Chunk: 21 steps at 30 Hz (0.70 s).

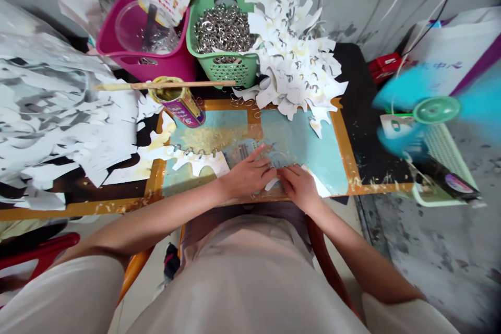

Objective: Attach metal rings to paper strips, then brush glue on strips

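My left hand [250,175] rests low on the blue mat, index finger stretched out, the other fingers bent onto a white cut-out piece [318,181]. Close beside it, my right hand [300,188] has its fingers curled over the same piece, near the left fingertips. The hands cover most of this piece; a small metal ring seems to show between the fingertips. To the left lies another white cut-out strip [198,163], with several metal rings along its upper edge and yellowish glue-like smears at its left end.
A tin [188,110] with a stick [168,85] across its top stands behind the strip. Further back are a magenta basket [156,65], a green basket [230,70] of metal rings and a heap of ringed white pieces [297,62]. White sheets [97,120] pile up left. A blue fan [436,109] spins right.
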### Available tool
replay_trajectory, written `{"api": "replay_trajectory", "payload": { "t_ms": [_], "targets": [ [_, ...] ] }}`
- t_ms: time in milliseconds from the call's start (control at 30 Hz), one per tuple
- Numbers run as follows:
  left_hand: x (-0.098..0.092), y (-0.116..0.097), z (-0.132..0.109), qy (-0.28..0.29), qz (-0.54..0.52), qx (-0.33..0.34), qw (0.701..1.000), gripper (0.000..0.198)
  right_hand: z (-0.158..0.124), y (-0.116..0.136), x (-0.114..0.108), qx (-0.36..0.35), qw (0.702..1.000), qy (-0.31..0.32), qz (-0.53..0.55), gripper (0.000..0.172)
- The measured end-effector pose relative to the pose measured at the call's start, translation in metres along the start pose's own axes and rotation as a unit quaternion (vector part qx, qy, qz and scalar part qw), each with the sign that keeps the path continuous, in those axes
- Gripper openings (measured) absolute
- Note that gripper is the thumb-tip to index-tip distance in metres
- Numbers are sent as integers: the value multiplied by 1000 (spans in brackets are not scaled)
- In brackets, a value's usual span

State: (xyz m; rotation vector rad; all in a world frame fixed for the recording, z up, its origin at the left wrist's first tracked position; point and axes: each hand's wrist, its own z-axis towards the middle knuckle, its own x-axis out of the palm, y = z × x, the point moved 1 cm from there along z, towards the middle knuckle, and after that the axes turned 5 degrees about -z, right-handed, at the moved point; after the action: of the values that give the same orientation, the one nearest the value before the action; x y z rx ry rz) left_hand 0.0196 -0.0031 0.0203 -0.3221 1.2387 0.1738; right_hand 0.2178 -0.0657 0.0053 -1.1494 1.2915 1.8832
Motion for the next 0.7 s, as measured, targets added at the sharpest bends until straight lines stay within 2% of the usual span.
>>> {"api": "replay_trajectory", "payload": {
  "t_ms": [133,267,400,533,700],
  "targets": [
    [2,-11,-13,-32,-56,-54,996,21,-8,0,2,-41,996,20,-77,26],
    [4,-8,-14,-33,-106,-119,987,30,-9,-1,3,-41,996,6,-73,26],
    [5,-4,-6,-30,-54,-94,994,16,-6,-2,1,-19,999,-6,-35,26],
    [4,-11,-2,-20,3,-47,999,18,-5,-2,0,-8,1000,-4,-30,24],
    [8,-33,-6,-45,27,-97,994,19,-7,-2,0,-33,997,26,-66,24]
  ]
}}
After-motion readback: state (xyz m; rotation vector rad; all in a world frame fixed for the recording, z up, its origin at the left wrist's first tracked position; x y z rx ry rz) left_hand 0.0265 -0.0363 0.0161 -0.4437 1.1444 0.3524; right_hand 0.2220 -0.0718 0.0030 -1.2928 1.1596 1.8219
